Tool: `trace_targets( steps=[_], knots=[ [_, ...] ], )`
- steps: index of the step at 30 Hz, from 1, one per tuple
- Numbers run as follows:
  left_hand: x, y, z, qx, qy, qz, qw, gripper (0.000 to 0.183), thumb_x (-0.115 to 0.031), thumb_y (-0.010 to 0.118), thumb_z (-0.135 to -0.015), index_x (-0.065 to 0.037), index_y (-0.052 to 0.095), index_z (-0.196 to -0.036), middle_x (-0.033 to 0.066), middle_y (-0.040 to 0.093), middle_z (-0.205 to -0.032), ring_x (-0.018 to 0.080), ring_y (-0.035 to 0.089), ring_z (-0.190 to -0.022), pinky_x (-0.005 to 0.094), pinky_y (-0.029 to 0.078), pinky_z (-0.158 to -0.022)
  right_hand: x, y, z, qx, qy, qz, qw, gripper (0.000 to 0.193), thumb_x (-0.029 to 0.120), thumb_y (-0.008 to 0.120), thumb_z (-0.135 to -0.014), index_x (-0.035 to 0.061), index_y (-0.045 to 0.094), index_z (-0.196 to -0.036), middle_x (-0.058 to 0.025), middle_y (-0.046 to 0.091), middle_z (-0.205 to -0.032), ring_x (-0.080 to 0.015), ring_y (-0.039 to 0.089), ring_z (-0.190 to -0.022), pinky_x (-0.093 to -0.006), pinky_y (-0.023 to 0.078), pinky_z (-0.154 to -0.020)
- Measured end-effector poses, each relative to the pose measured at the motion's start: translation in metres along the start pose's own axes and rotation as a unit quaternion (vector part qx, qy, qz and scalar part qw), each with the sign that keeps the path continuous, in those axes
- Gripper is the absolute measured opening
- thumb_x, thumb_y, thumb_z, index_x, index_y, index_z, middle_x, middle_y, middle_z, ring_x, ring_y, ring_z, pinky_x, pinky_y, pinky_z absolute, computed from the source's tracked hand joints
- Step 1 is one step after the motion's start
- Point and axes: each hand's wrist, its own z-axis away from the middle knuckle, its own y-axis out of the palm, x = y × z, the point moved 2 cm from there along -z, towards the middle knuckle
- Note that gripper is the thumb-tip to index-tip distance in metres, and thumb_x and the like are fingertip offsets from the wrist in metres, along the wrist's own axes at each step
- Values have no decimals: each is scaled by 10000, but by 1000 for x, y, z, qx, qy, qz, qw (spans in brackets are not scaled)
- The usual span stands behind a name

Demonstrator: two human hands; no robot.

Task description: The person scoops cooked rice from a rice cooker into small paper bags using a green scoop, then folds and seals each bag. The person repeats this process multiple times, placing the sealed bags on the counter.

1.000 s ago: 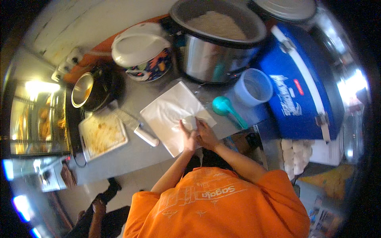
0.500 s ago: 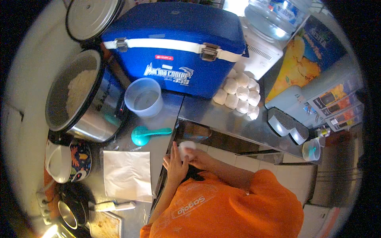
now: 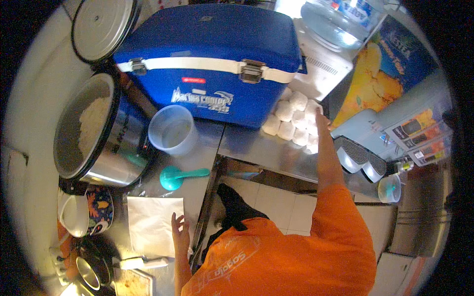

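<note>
My right arm stretches to a stack of white, rounded paper-wrapped packets (image 3: pixel 285 111) beside the blue cooler. At the stack's right edge my right hand (image 3: pixel 323 122) has its fingers against a white packet (image 3: pixel 312 109), seemingly still gripping it; the fingers are partly hidden. My left hand (image 3: pixel 180 228) is empty, fingers apart, over the right edge of a stack of pale paper sheets (image 3: pixel 150 222). Beyond the paper lies a turquoise rice scoop (image 3: pixel 172 178). A large open rice cooker (image 3: pixel 116 143) with rice (image 3: pixel 94 123) stands at the left.
Behind the counter sits the large blue cooler (image 3: pixel 207 49). A translucent plastic tub (image 3: pixel 172 129) stands before it. A knife (image 3: pixel 143 263) and cutting board (image 3: pixel 133 282) lie near the lower left. A drink dispenser (image 3: pixel 363 128) and small clear cup (image 3: pixel 390 188) are at the right.
Both hands were together around a white packet before my body. My right hand has swung far right to the packet stack; my left has come away and moved to the paper.
</note>
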Motion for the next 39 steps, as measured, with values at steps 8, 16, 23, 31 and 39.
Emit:
trace_targets(
  steps=[8,16,23,31,39],
  knots=[
    [22,-32,16,-190,53,-254,947,651,-184,656,-847,-26,362,-1406,228,390,-1411,396,347,-1299,521,298,-1075,144,-112,205,-127,-272,-398,867,359,246,526,-944,-8,579,-1192,-198,599,-1171,-306,568,-1086,-393,447,-952],
    [12,-43,17,-269,-9,-241,933,753,-221,657,-819,-33,284,-1446,273,281,-1454,456,242,-1345,552,261,-1089,379,-142,446,191,-662,-248,681,570,107,643,-809,5,422,-1324,-266,591,-1155,-424,575,-1079,-484,463,-930],
    [-21,-88,2,-388,-5,-137,912,691,-95,653,-814,-13,328,-1419,260,388,-1391,440,366,-1271,507,312,-1073,463,-334,377,237,-642,-403,607,349,187,543,-906,23,442,-1196,-130,584,-830,-268,594,-681,-395,482,-595],
    [-111,-139,-101,-437,142,-111,881,728,-90,658,-812,-10,307,-1445,251,372,-1427,427,378,-1300,467,322,-1082,782,-306,360,480,-544,-119,678,163,155,502,-890,19,591,-907,-108,590,-717,-245,596,-589,-407,470,-511],
    [-132,-161,-135,-393,91,-15,915,858,-137,688,-762,-23,243,-1487,283,258,-1503,423,275,-1391,447,296,-1112,837,-229,438,450,-622,-51,639,67,67,601,-754,15,636,-777,-161,637,-746,-299,657,-691,-429,490,-559]
  ],
)
